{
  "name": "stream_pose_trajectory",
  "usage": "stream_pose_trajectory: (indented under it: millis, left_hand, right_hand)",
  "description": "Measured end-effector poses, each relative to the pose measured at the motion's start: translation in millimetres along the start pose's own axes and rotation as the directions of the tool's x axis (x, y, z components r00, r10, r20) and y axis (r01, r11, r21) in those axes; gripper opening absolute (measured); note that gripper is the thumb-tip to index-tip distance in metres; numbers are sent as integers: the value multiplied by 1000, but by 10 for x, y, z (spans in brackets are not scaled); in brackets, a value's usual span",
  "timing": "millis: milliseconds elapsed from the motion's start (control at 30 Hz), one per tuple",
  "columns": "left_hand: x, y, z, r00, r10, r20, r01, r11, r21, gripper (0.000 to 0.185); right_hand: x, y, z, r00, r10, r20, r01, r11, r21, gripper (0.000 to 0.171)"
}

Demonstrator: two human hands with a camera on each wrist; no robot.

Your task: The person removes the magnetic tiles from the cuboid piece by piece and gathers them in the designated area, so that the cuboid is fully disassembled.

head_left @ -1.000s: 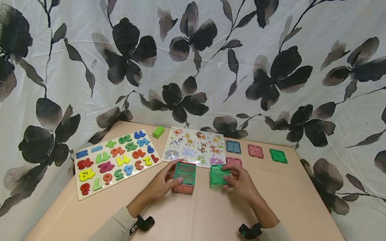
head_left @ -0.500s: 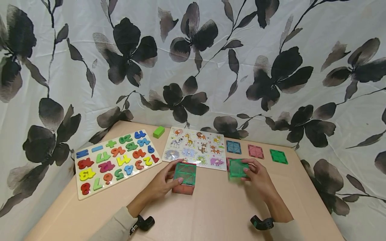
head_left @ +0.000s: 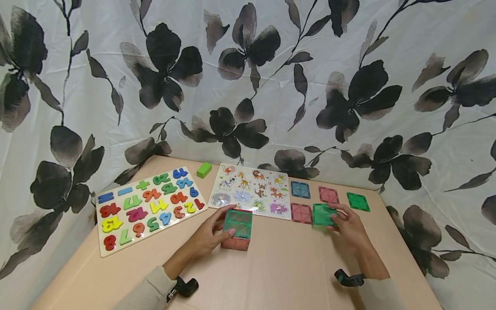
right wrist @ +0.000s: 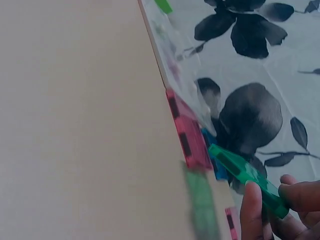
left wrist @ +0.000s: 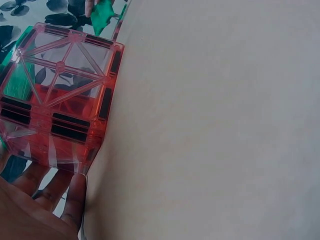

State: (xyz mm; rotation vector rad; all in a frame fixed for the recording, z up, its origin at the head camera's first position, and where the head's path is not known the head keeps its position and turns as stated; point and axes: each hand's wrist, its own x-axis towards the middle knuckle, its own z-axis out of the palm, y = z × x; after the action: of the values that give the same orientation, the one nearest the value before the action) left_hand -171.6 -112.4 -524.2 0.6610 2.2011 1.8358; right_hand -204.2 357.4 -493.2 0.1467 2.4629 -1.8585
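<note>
In the head view my left hand (head_left: 211,232) grips the left side of a box of see-through magnetic tiles (head_left: 237,224), green on top with red below. The left wrist view shows its red tile wall (left wrist: 65,107) close up, with fingers (left wrist: 75,200) against one end. My right hand (head_left: 350,228) pinches a square green magnetic tile (head_left: 322,214) between thumb and fingers. That tile is tilted up from the table in the right wrist view, where a blurred green reflection shows below it. Just left of it lies a flat red magnetic tile (head_left: 301,213).
A blue tile (head_left: 300,189), a pink-red tile (head_left: 328,195) and another green tile (head_left: 358,201) lie along the back right. An animal puzzle board (head_left: 249,190), a number puzzle board (head_left: 149,211) and a green block (head_left: 203,169) sit further left. A floral cloth (head_left: 286,94) hangs behind.
My right hand has carried the green tile rightward from beside the box, past the front red tile, which is uncovered now. My left hand and the box have stayed put.
</note>
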Motion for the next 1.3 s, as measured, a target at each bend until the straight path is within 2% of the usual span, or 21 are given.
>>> stream_pose_trajectory:
  millis: [233,400,500,600,800,900,1100,1300]
  left_hand:
    - [0,0,3,1000,4,0,-4,1000,-1,70]
    - [0,-5,8,1000,3,1,-3,1000,-4,69]
    - [-2,-4,10,1000,1,4,-1,1000,-5,69]
    - [-3,5,7,1000,3,6,-3,1000,-7,70]
    - [2,14,-2,1000,10,9,-10,1000,-7,69]
    - [5,14,-2,1000,10,12,-10,1000,-3,69]
    - [4,15,0,1000,9,6,-9,1000,8,69]
    - [3,23,3,1000,-2,0,2,1000,14,71]
  right_hand:
    - [113,114,-184,999,47,-23,-47,999,14,43]
    - [175,190,-292,996,88,-11,-88,995,39,44]
    - [197,220,-320,994,106,-14,-106,994,-2,45]
    - [203,236,-309,993,109,-47,-112,990,-89,47]
    - [164,213,-208,985,71,-159,-118,943,-311,48]
    - [106,139,-139,978,37,-208,-116,916,-384,48]
    - [-49,-103,104,967,-92,-238,-16,909,-416,44]
    - [-165,-331,456,971,-159,-181,71,907,-415,36]
